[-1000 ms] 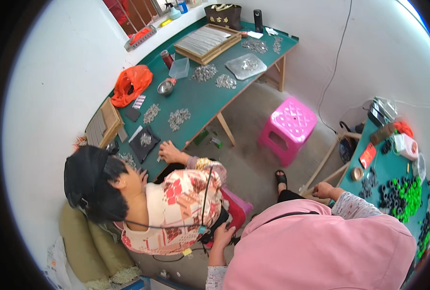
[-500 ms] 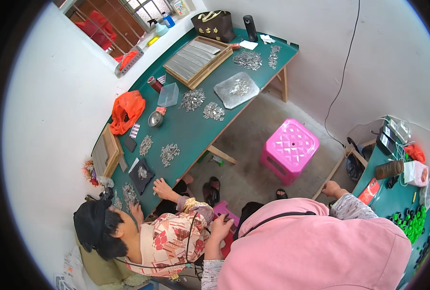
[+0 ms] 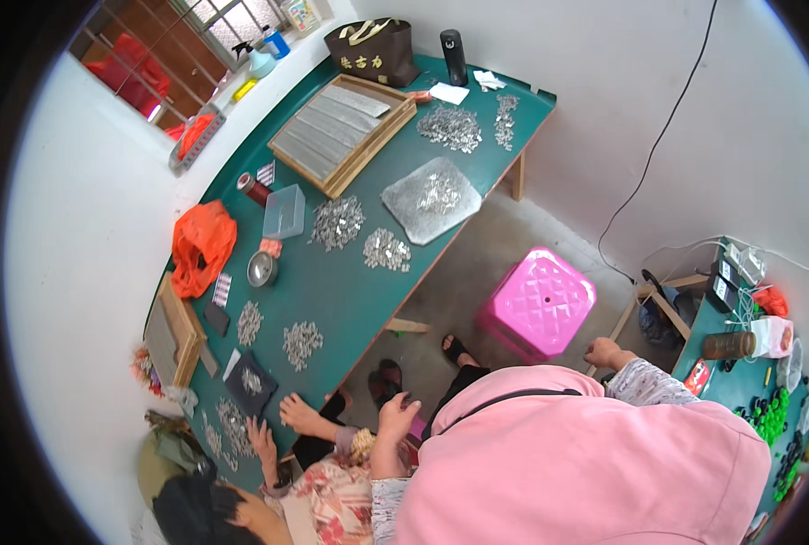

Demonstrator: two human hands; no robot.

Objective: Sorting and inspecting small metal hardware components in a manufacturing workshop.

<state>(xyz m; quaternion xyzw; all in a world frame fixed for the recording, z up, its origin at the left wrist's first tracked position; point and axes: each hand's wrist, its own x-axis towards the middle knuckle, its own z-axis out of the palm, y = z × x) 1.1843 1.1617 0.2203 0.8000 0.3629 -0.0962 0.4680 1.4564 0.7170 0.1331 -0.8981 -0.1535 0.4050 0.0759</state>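
Note:
My left hand (image 3: 395, 421) is held in front of my pink top, beside the co-worker's sleeve. Its fingers are curled, and a small dark thing (image 3: 406, 399) shows at the thumb; its kind is unclear. Out to the right, my right hand (image 3: 604, 352) hangs low with curled fingers, so what it may hold is hidden. The pink plastic stool (image 3: 545, 300) stands on the floor ahead, nearest to that hand. Left of me, a co-worker's two hands (image 3: 304, 415) rest at the edge of the green table (image 3: 345, 295), near a dark cloth pad (image 3: 241, 397).
Small metal pieces lie in several piles (image 3: 339, 223) and on a grey plate (image 3: 413, 218). Wooden trays (image 3: 332, 182), a clear box (image 3: 283, 211), a metal bowl (image 3: 261, 270) and an orange bag (image 3: 203, 245) share the table. At right, another table bears green and black parts (image 3: 771, 420).
My view has shifted, so the long table sits further left and the co-worker lower. A sandalled foot shows further forward beside the stool. Both my hands keep their curled shape.

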